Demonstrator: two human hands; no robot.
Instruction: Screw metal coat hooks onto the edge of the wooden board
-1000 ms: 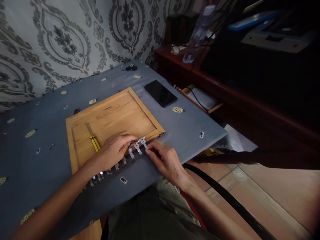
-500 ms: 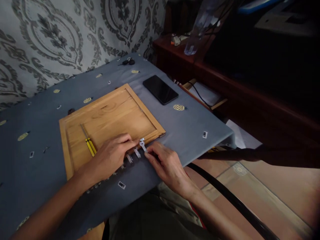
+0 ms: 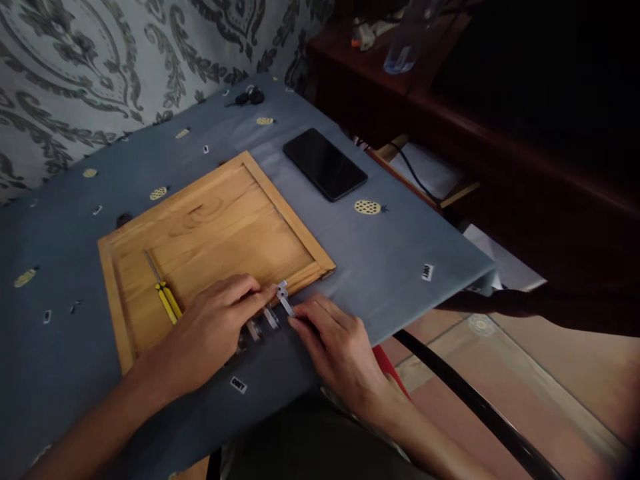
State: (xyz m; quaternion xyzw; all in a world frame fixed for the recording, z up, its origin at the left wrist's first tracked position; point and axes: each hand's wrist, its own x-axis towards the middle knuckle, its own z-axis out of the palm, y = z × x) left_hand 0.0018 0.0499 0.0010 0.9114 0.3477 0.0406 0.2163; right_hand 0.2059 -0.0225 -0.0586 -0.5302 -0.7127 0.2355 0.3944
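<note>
A small silver metal bracket point(image 3: 284, 300) with holes in its head stands out over the near edge of a framed wooden panel point(image 3: 220, 220). My right hand point(image 3: 340, 347) pinches its lower end between thumb and fingers. From the other side, my left hand point(image 3: 215, 327) lies over the panel, index fingertip against the bracket's head; its thumb is hidden. Left of the held piece, several similar metal pieces point(image 3: 271, 317) sit in a row along the panel's near edge, partly behind my left hand. On the panel rests a screwdriver point(image 3: 167, 299) with a yellow and black handle.
A black phone point(image 3: 325, 164) lies on the blue patterned tablecloth point(image 3: 400, 247) beyond the panel. Keys point(image 3: 250, 96) lie near the wall. A dark wooden cabinet point(image 3: 390, 113) with a clear bottle point(image 3: 401, 53) stands at the right. A black curved tube point(image 3: 460, 387) runs below the table edge.
The view has shifted slightly, and the panel appears a little larger and further left. The bracket stays between my hands at the panel's near edge, with its angle much the same.
</note>
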